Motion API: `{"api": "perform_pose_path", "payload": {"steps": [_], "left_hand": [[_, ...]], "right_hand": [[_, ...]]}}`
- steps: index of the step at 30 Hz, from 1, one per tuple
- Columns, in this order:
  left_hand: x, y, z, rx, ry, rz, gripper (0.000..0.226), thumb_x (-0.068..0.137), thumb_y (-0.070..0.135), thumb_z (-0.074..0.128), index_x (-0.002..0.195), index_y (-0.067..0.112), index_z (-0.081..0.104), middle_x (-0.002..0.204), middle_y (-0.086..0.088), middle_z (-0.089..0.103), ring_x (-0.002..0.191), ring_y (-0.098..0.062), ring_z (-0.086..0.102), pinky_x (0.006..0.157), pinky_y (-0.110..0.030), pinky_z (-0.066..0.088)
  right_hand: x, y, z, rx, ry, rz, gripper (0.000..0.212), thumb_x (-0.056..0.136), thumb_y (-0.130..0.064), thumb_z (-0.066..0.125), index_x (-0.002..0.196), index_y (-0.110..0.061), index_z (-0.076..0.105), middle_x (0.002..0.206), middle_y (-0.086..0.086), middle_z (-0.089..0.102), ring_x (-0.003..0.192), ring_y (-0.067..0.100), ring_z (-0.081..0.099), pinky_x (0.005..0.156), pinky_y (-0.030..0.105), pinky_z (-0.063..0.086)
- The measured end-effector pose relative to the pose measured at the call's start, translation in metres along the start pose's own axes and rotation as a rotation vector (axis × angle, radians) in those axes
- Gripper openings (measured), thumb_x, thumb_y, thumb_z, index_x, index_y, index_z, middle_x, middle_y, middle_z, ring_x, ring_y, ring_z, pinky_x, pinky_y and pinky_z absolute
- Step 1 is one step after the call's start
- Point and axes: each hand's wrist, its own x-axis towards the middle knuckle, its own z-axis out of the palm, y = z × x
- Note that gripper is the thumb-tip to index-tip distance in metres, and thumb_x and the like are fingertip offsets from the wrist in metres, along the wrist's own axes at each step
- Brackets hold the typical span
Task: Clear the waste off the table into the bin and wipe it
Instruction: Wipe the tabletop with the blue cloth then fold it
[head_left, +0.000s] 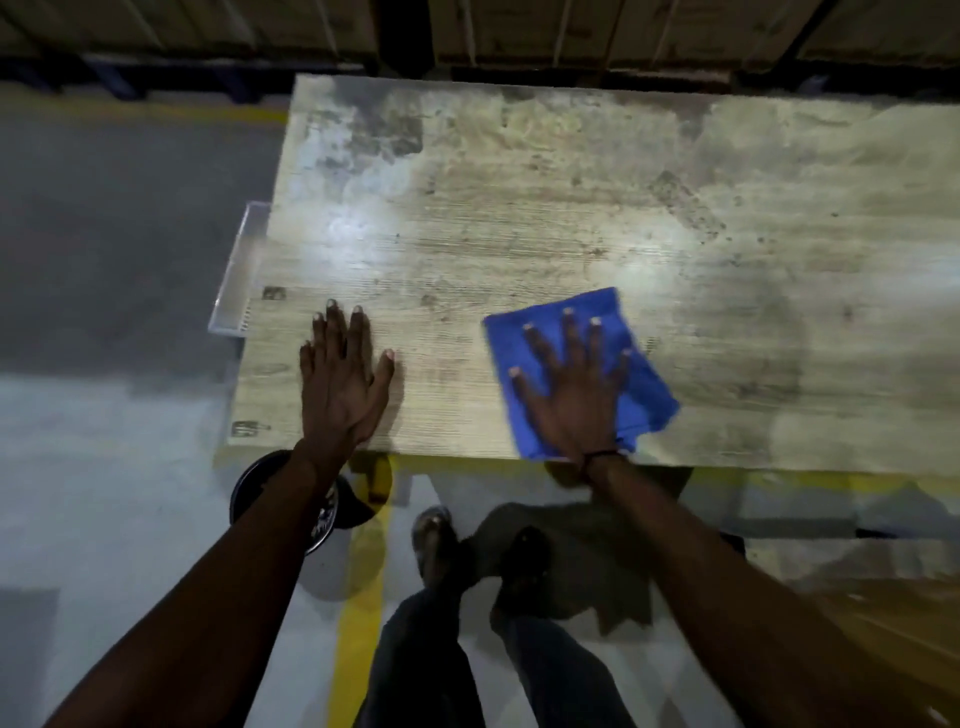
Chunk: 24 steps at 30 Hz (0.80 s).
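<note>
A worn, stained wooden table (571, 197) fills the upper middle of the view. On it near the front edge lies a blue cloth (649, 384), spread flat. My right hand (571, 384) presses on the cloth with fingers splayed. My left hand (345, 379) rests flat on the bare tabletop near the left front corner, fingers apart, holding nothing. A round black bin (260, 483) stands on the floor below the table's left front corner, partly hidden by my left forearm. No loose waste shows on the table.
A clear plastic tray (236, 280) sticks out past the table's left edge. Yellow floor tape (358, 613) runs under the table front. My legs and shoes (436, 540) stand close to the table. Dark shelving lines the far side.
</note>
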Motion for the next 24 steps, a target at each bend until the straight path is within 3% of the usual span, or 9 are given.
{"api": "perform_pose_path", "payload": {"steps": [3, 7, 10, 13, 16, 19, 22, 24], "left_hand": [[0.003, -0.009, -0.004, -0.018, 0.021, 0.003, 0.076, 0.105, 0.064, 0.024, 0.169, 0.025, 0.012, 0.177, -0.007, -0.004, 0.164, -0.027, -0.004, 0.129, -0.053, 0.003], [0.012, -0.029, -0.012, -0.034, 0.041, 0.003, 0.072, 0.107, 0.06, 0.028, 0.169, 0.026, 0.013, 0.177, -0.007, -0.002, 0.164, -0.026, -0.003, 0.13, -0.055, 0.003], [0.024, -0.054, -0.017, -0.022, 0.046, 0.036, 0.069, 0.109, 0.059, 0.03, 0.169, 0.029, 0.013, 0.177, -0.007, 0.0, 0.164, -0.028, 0.0, 0.13, -0.055, 0.006], [0.033, -0.076, -0.021, 0.033, 0.061, 0.121, 0.066, 0.108, 0.052, 0.031, 0.168, 0.027, 0.02, 0.177, -0.009, 0.009, 0.163, -0.03, 0.009, 0.128, -0.059, 0.016], [0.044, -0.092, -0.027, 0.04, 0.086, 0.121, 0.063, 0.109, 0.047, 0.03, 0.168, 0.024, 0.022, 0.176, -0.008, 0.012, 0.162, -0.031, 0.013, 0.126, -0.059, 0.02], [0.06, -0.104, -0.032, 0.039, 0.09, 0.141, 0.063, 0.11, 0.048, 0.03, 0.168, 0.024, 0.021, 0.177, -0.008, 0.01, 0.163, -0.031, 0.011, 0.127, -0.058, 0.018], [0.076, -0.102, -0.035, 0.014, 0.076, 0.179, 0.063, 0.111, 0.049, 0.029, 0.168, 0.025, 0.019, 0.177, -0.007, 0.007, 0.163, -0.029, 0.006, 0.129, -0.055, 0.015], [0.087, -0.098, -0.035, 0.002, 0.07, 0.199, 0.063, 0.11, 0.049, 0.03, 0.168, 0.026, 0.019, 0.177, -0.007, 0.006, 0.163, -0.028, 0.006, 0.129, -0.052, 0.012]], "right_hand": [[0.039, 0.036, -0.004, 0.008, 0.001, 0.197, 0.067, 0.099, -0.076, 0.025, 0.16, -0.048, 0.025, 0.174, 0.002, 0.013, 0.16, 0.037, 0.012, 0.117, 0.075, 0.013], [0.047, -0.012, 0.0, 0.051, 0.015, 0.296, 0.068, 0.1, -0.075, 0.02, 0.162, -0.046, 0.022, 0.174, 0.007, 0.011, 0.159, 0.04, 0.008, 0.115, 0.077, 0.013], [0.02, -0.09, 0.009, 0.036, -0.024, -0.035, 0.067, 0.101, -0.07, 0.029, 0.162, -0.045, 0.021, 0.175, 0.006, 0.006, 0.16, 0.038, 0.003, 0.119, 0.073, 0.004], [-0.007, -0.15, 0.014, 0.063, -0.083, -0.451, 0.067, 0.101, -0.07, 0.034, 0.162, -0.044, 0.025, 0.175, 0.005, 0.008, 0.161, 0.036, 0.0, 0.119, 0.072, 0.008], [0.007, -0.156, 0.013, 0.086, -0.12, -0.633, 0.068, 0.1, -0.075, 0.035, 0.161, -0.048, 0.025, 0.175, -0.001, 0.009, 0.161, 0.031, 0.0, 0.121, 0.071, 0.004], [0.064, -0.136, 0.017, 0.006, -0.087, -0.48, 0.067, 0.099, -0.075, 0.029, 0.161, -0.049, 0.023, 0.175, -0.004, 0.008, 0.161, 0.029, 0.002, 0.12, 0.07, 0.007], [0.138, -0.109, 0.018, -0.009, -0.061, -0.101, 0.067, 0.098, -0.075, 0.031, 0.16, -0.05, 0.025, 0.174, -0.005, 0.011, 0.161, 0.03, 0.009, 0.119, 0.072, 0.008], [0.18, -0.102, 0.018, 0.049, -0.063, 0.112, 0.068, 0.098, -0.075, 0.031, 0.16, -0.051, 0.021, 0.175, -0.004, 0.008, 0.161, 0.032, 0.005, 0.118, 0.076, 0.005]]}}
